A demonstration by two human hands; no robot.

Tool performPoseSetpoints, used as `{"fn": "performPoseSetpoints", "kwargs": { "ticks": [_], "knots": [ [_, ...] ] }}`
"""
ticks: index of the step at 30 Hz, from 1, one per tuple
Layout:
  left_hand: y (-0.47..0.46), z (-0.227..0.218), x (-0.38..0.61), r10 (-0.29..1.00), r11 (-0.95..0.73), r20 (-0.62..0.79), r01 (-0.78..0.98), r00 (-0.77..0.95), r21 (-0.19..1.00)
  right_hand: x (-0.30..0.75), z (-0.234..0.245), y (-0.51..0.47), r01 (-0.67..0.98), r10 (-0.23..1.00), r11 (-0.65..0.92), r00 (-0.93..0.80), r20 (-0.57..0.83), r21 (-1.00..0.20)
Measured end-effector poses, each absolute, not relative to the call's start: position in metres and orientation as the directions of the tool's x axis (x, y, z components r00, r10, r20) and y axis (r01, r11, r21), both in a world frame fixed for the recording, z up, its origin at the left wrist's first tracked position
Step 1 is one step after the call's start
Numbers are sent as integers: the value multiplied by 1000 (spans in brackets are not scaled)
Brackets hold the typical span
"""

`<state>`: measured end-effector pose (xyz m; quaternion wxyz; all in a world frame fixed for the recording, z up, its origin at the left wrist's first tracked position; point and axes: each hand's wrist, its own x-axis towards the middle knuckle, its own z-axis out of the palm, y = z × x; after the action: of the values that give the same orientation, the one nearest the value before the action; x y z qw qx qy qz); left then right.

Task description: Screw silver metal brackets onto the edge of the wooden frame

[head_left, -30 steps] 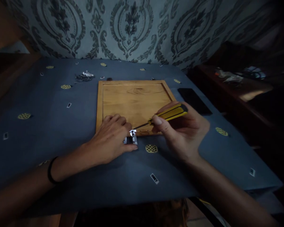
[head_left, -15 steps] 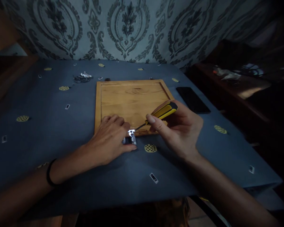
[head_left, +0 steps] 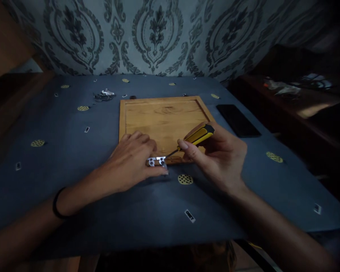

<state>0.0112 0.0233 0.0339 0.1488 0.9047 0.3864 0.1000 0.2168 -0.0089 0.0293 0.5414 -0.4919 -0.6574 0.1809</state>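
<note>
My left hand [head_left: 132, 162] lies curled over a small shiny metal hinge [head_left: 156, 162] at the near edge of a wooden board [head_left: 161, 117], pressing it in place. My right hand [head_left: 218, 156] is closed around a yellow and black screwdriver [head_left: 197, 136]. Its thin shaft slants down to the left, and the tip meets the hinge's right end. A dark band sits on my left wrist.
The board rests on a blue cloth [head_left: 59, 151] with yellow dotted patches and small labels. A black phone [head_left: 238, 121] lies right of the board. A small heap of metal parts [head_left: 103, 96] sits at the back left. A dark wooden bench [head_left: 294, 109] stands to the right.
The hinge leaf that stood upright now lies flat along the board's edge. The screwdriver handle has dropped lower and closer to my left hand. The view has shifted slightly.
</note>
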Motion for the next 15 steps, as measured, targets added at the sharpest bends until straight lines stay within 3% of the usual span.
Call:
{"fn": "performPoseSetpoints", "kwargs": {
  "ticks": [3, 15],
  "knots": [
    [33, 47, 0, 721, -659, 101, 635, 685, 403, 216, 30, -8, 437, 844, 455, 66, 532, -776],
    [45, 49, -14, 749, -622, 74, 661, 658, 419, 218, 30, -11, 467, 838, 445, 84, 539, -764]
  ]
}}
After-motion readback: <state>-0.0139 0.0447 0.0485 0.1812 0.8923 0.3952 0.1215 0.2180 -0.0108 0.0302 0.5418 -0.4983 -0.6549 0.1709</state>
